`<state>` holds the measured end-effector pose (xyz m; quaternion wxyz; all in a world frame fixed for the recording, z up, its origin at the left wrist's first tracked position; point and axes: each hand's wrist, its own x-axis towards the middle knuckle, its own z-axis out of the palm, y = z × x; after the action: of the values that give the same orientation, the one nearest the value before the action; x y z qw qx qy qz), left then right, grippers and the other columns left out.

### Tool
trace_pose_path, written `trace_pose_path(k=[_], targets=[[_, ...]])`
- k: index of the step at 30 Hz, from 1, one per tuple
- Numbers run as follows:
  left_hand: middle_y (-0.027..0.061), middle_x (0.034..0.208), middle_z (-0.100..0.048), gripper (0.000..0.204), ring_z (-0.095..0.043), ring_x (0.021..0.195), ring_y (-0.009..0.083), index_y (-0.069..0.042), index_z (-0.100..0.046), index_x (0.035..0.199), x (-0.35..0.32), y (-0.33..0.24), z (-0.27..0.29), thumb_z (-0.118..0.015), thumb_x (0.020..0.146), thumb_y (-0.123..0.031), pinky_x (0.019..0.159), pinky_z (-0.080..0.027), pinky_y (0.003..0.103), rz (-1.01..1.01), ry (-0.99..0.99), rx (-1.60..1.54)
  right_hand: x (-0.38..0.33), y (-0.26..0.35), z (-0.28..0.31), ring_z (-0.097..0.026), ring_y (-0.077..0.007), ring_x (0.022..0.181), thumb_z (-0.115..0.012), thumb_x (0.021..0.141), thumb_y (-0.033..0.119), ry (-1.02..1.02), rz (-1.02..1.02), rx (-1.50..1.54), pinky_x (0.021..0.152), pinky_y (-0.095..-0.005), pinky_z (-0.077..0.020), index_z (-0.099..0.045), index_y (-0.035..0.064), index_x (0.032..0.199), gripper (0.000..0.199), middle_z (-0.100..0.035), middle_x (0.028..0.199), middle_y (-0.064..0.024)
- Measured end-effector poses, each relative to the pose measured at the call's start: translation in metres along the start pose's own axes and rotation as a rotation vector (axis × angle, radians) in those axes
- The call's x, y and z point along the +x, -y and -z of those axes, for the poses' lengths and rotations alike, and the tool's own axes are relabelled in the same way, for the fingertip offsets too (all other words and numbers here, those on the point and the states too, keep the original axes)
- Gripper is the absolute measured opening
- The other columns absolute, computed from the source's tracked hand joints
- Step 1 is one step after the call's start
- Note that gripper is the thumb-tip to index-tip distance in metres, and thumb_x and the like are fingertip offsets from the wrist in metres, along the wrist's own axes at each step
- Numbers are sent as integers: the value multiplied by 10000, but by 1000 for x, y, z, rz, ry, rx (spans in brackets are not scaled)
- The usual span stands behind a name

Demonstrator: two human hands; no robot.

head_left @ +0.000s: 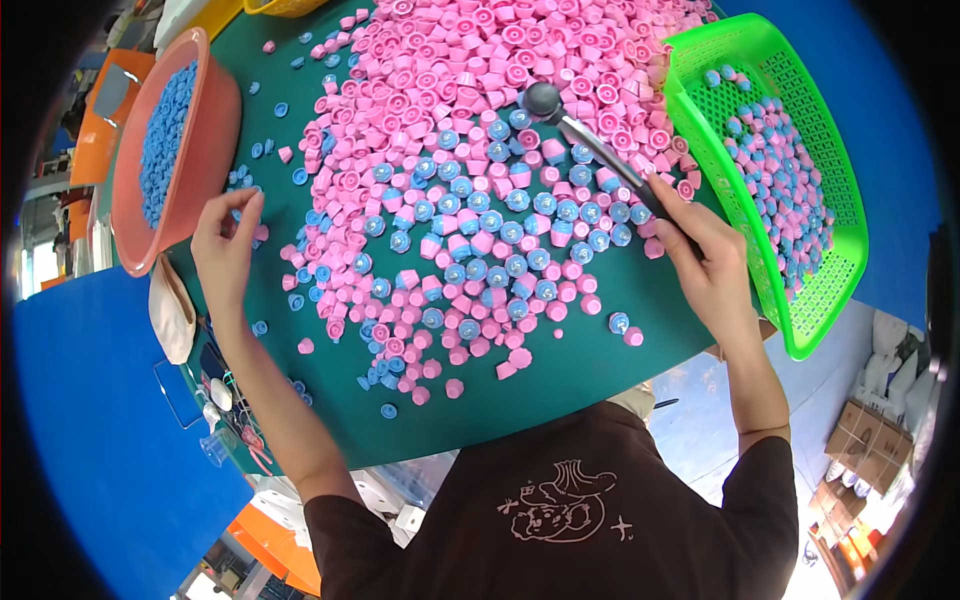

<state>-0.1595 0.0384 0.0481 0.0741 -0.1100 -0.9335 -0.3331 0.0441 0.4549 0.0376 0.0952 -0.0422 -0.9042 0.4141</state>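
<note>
My right hand (712, 265) is wrapped round the black grip of a small mallet (610, 155) with a metal shaft and a round dark head. The mallet's head is over the heap of small pink cup-shaped pieces (430, 75). Among these, in the middle, are many pink pieces topped with blue caps (515, 265). At the table's left side my left hand (225, 240) is raised, thumb and fingers pinched together; what they hold, if anything, is too small to tell. Loose blue caps (299, 176) lie close by that hand.
Left of the heap stands a salmon-coloured basin (215, 110) of blue caps. On the right, a bright green plastic basket (850, 225) holds many pink-and-blue pieces. The green tabletop (590, 365) ends near my body. Tools, including red-handled pliers (256, 443), lie at the left edge.
</note>
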Motion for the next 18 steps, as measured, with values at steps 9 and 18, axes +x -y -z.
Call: trace_pose_path(k=[9, 18], targets=[[90, 878, -700, 161, -640, 763, 163, -43, -717, 943, -12, 31, -6, -714, 830, -158, 694, -490, 286, 55, 6, 129, -9, 3, 4, -619, -110, 1023, -605, 919, 34, 35, -107, -26, 883, -234, -455, -575, 20, 1323, 406, -649, 1262, -107], [76, 911, -686, 214, -579, 721, 130, -31, -714, 997, 4, 39, -38, -723, 837, -174, 667, -463, 274, -24, 54, 129, -9, 6, -7, -578, -77, 802, -632, 913, 46, 17, -147, 61, 738, -223, -466, -588, 51, 1323, 413, -694, 978, -53]])
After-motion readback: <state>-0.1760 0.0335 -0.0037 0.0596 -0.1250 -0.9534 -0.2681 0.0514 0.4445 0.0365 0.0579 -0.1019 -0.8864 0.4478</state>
